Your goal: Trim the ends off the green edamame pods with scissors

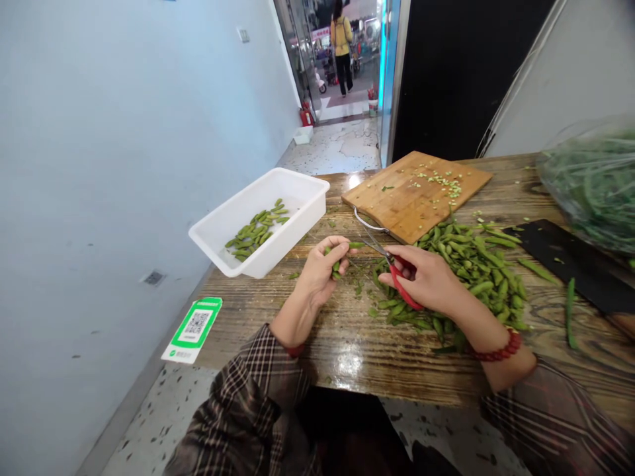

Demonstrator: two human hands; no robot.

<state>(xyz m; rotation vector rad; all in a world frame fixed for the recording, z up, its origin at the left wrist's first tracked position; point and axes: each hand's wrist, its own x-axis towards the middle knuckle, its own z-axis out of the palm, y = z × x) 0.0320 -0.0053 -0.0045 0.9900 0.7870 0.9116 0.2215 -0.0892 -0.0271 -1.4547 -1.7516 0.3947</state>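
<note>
My left hand [322, 268] is closed around a few green edamame pods [336, 264], and one pod sticks out to the right between thumb and finger. Red-handled scissors [404, 287] are gripped in my right hand [426, 274]. Their blades point up and left, close to the tip of that pod. Beneath and beyond my right hand spreads a large heap of edamame pods [476, 264] on the wooden table [317, 344]. At the left, a white plastic tub [278, 248] holds more pods on its bottom.
A wooden cutting board [397, 198] with chopped green bits lies behind the heap. To the right are a dark cleaver [560, 258] and a plastic bag of greens [595, 185]. A QR-code card [193, 330] sits at the table's left edge. Someone in yellow [341, 39] is beyond the doorway.
</note>
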